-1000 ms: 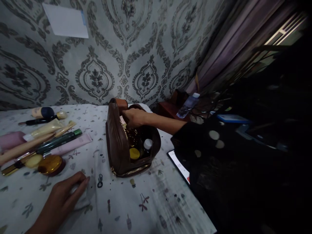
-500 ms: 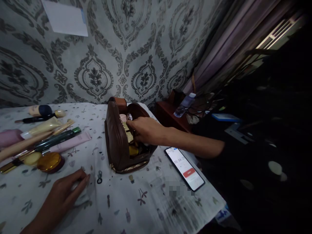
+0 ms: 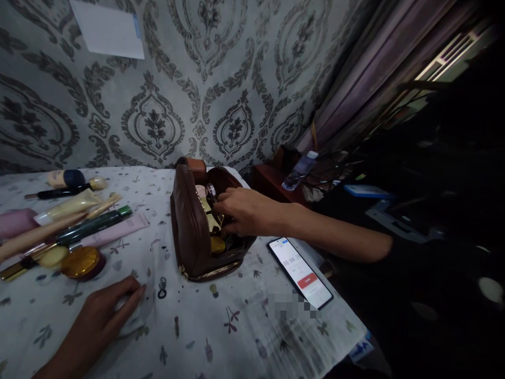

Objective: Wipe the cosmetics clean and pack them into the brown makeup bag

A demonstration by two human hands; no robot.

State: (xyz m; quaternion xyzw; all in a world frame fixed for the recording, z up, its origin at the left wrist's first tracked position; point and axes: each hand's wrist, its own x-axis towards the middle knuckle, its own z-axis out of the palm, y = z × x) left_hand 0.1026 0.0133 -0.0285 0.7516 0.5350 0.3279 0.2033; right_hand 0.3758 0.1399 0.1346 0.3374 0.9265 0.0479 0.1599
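Your right grip (image 3: 242, 211), curled, dips into the brown bag (image 3: 188, 226) near the tabletop's (image 3: 189, 326) far right corner, though I cannot tell whether it pinches anything, and if you snag the open rim, the bag could topple.

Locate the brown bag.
Head view, near centre: the brown bag stands between the pink tube at left and phone at right, right hand in its opening.
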